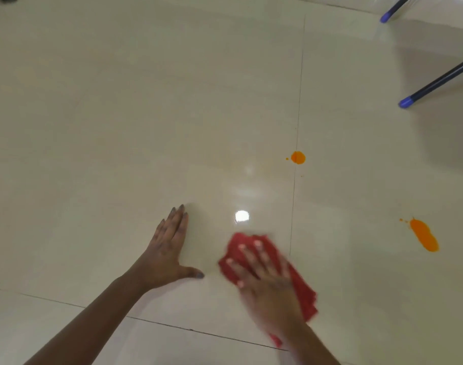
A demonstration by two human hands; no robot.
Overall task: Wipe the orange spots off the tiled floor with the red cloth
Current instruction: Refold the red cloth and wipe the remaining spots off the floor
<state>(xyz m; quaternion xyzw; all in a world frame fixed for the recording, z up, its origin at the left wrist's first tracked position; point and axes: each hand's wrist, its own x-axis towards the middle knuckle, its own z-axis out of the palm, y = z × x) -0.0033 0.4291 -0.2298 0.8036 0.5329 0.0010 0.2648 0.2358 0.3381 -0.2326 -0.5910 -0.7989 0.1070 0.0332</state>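
- Head view: the right hand (264,280), blurred, lies flat with fingers spread on the red cloth (304,293), pressing it to the tiled floor (146,114)
- The left hand (167,254) rests flat on the floor near the cloth, fingers straight, thumb out
- A round orange spot (298,157) sits on the tile joint beyond the cloth; a long orange spot (423,235) lies to the right, well apart
- Dark legs (435,85) with blue tips stand at the upper right

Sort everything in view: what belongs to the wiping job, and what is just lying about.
Job: red cloth under the right hand; round orange spot; long orange spot; tiled floor; left hand flat on it.
Lying about: upper blue-tipped leg; lower blue-tipped leg.
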